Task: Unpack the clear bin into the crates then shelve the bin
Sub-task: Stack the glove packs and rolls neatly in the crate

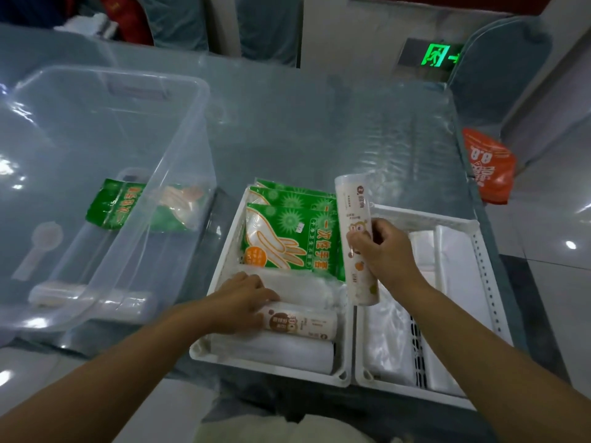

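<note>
Right hand [380, 247] around upright roll [355, 238]

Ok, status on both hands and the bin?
Right hand grips printed roll above left crate. Left hand on second roll inside it. Clear bin not empty: green packet left.

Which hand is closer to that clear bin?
Left. The left hand rests on a printed roll in the left crate, just beside the clear bin. The right hand holds another roll upright between the crates, farther away.

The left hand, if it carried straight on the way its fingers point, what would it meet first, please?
Probably the white plastic roll lying just beyond the left hand in the left crate; the fingertips look almost on it already, though depth is unclear.
</note>
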A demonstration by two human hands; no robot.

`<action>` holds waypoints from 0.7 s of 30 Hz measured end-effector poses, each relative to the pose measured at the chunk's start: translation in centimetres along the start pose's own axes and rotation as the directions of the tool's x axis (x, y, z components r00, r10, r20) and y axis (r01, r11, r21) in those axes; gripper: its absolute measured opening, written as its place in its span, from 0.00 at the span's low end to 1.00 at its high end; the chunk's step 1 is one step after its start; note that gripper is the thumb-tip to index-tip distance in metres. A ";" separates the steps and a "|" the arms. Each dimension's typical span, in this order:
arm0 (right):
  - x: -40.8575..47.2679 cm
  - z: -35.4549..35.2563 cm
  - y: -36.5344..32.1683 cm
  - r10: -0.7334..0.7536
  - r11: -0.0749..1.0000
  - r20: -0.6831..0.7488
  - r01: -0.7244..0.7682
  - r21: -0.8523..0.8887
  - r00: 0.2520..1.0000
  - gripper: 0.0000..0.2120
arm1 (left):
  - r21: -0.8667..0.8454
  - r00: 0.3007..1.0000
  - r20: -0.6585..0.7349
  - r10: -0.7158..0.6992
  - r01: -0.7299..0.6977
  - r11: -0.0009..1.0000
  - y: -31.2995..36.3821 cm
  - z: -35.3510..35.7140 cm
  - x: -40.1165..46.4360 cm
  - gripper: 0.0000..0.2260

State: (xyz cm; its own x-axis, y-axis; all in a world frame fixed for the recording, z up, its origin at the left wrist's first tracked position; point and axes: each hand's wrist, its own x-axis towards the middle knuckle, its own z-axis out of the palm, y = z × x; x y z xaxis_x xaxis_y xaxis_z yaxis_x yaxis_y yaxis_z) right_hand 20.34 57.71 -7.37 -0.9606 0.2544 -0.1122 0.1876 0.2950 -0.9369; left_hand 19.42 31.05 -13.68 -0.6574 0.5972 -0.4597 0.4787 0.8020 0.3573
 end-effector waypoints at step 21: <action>0.0 -0.8 0.6 -0.058 0.998 -0.001 0.058 0.000 0.998 0.09 | 0.150 0.990 0.137 -0.031 0.010 0.989 1.6 -2.9 5.9 0.08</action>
State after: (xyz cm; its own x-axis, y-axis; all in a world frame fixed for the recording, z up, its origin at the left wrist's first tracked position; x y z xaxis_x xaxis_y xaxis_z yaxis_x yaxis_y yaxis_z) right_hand 20.64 58.62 -7.67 -0.9695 0.2382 -0.0573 0.1316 0.3092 -0.9418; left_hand 14.66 35.79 -13.50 -0.5856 0.5686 -0.5777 0.5539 0.8011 0.2270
